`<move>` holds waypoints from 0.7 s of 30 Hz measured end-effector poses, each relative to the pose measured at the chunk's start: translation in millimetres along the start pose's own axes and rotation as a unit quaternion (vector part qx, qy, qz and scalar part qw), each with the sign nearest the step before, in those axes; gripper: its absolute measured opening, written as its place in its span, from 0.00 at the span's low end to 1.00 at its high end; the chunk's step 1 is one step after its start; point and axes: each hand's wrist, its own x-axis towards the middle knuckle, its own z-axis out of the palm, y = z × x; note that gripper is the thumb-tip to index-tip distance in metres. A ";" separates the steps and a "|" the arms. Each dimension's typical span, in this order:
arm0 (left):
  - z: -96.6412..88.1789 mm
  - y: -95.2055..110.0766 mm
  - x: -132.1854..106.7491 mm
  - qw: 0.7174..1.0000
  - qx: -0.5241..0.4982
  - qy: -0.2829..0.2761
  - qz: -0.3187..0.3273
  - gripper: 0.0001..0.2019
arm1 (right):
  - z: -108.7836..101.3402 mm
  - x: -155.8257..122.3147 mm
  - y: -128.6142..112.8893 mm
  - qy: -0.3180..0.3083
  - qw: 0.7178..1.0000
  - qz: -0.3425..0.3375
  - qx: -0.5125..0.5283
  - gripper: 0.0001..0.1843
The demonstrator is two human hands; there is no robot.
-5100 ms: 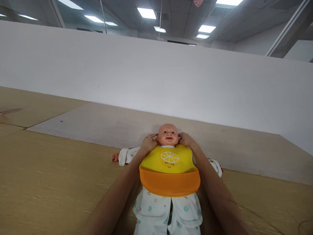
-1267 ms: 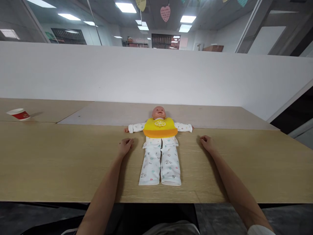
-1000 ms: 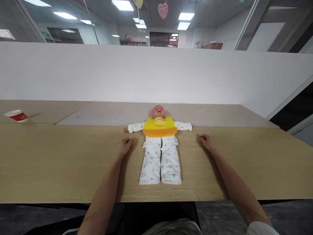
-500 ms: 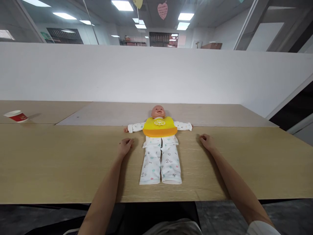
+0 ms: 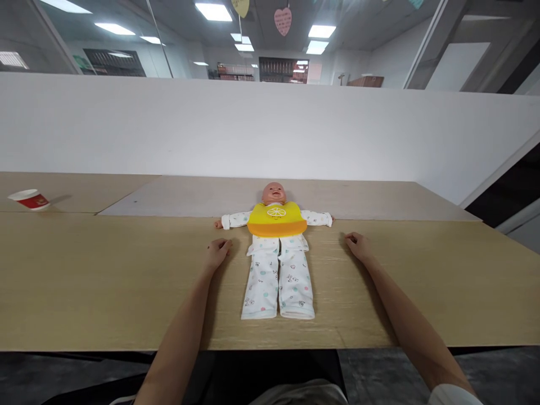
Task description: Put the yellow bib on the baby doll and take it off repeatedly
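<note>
A baby doll [image 5: 274, 192] lies on its back on the table, head toward the wall and arms spread sideways. Over its chest is a yellow bib [image 5: 276, 218] with an orange pocket and a white citrus slice print. Its white patterned pants [image 5: 264, 287] stretch toward me, with the legs side by side. My left hand [image 5: 218, 253] rests on the table left of the doll, fingers curled in and nothing held. To the doll's right, my right hand [image 5: 358, 246] also rests on the table, loosely closed. Neither hand touches the doll.
The wooden table [image 5: 105, 281] runs across the view, with a greyish panel [image 5: 358, 197] along its back. A red and white paper cup [image 5: 31, 199] lies tilted at the far left. Behind the table stands a white wall [image 5: 270, 129] with glass above it.
</note>
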 end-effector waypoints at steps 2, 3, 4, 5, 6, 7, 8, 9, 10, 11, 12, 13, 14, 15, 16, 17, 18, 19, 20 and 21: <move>0.1 -0.4 0.0 1.000 -0.005 0.001 -0.002 0.17 | -0.3 -0.5 -1.2 -0.004 1.000 0.000 0.006 0.12; -0.1 -0.1 -0.3 1.000 -0.004 0.001 -0.004 0.17 | -0.6 -0.8 -1.9 -0.006 1.000 0.000 0.008 0.12; -0.5 0.5 -0.7 1.000 -0.002 0.001 -0.006 0.17 | -0.9 -1.0 -2.5 -0.007 1.000 -0.002 0.011 0.12; -0.9 1.4 -1.3 1.000 -0.002 0.000 -0.008 0.17 | -1.3 -1.2 -2.9 -0.007 1.000 -0.004 0.013 0.12; -1.4 2.5 -1.8 1.000 -0.001 -0.001 -0.009 0.17 | -1.5 -1.3 -3.2 -0.007 1.000 -0.005 0.013 0.12; -1.9 3.7 -2.4 1.000 -0.003 -0.002 -0.009 0.17 | -1.6 -1.2 -3.3 -0.007 1.000 -0.004 0.012 0.12; -2.3 4.9 -2.9 1.000 -0.004 -0.003 -0.008 0.16 | -1.5 -1.1 -3.1 -0.007 1.000 -0.004 0.011 0.13; -2.6 6.0 -3.3 1.000 -0.006 -0.004 -0.007 0.16 | -1.2 -0.8 -2.7 -0.007 1.000 -0.005 0.011 0.13; -2.8 7.0 -3.6 1.000 -0.007 -0.004 -0.006 0.16 | -0.7 -0.5 -2.1 -0.007 1.000 -0.006 0.013 0.13; -2.9 7.9 -3.8 1.000 -0.007 -0.005 -0.007 0.16 | 0.0 -0.1 -1.3 -0.006 1.000 -0.008 0.016 0.13; -3.0 8.6 -4.0 1.000 -0.006 -0.005 -0.008 0.16 | 0.8 0.3 -0.4 -0.004 1.000 -0.011 0.021 0.13; -3.2 9.3 -4.2 1.000 -0.004 -0.005 -0.010 0.16 | 1.7 0.7 0.7 -0.002 1.000 -0.013 0.024 0.13; -3.3 10.0 -4.3 1.000 -0.001 -0.006 -0.012 0.16 | 2.6 1.1 1.9 0.000 1.000 -0.015 0.025 0.13; -3.6 10.7 -4.6 1.000 0.002 -0.006 -0.013 0.16 | 3.5 1.5 3.2 0.003 1.000 -0.015 0.023 0.13; -3.9 11.5 -4.9 1.000 0.005 -0.006 -0.014 0.16 | 4.3 2.0 4.5 0.005 1.000 -0.015 0.019 0.13; -4.3 12.5 -5.3 1.000 0.007 -0.007 -0.014 0.16 | 5.2 2.4 5.8 0.007 1.000 -0.016 0.014 0.14; -4.7 13.5 -5.8 1.000 0.008 -0.006 -0.015 0.16 | 5.9 2.9 7.1 0.009 1.000 -0.017 0.010 0.14; -5.1 14.5 -6.3 1.000 0.008 -0.006 -0.016 0.16 | 6.6 3.4 8.3 0.010 1.000 -0.018 0.008 0.14; -5.4 15.5 -6.8 1.000 0.007 -0.005 -0.018 0.16 | 7.2 3.9 9.5 0.008 1.000 -0.019 0.007 0.14; -5.7 16.4 -7.3 1.000 0.007 -0.003 -0.019 0.16 | 7.7 4.3 10.4 0.006 1.000 -0.019 0.007 0.14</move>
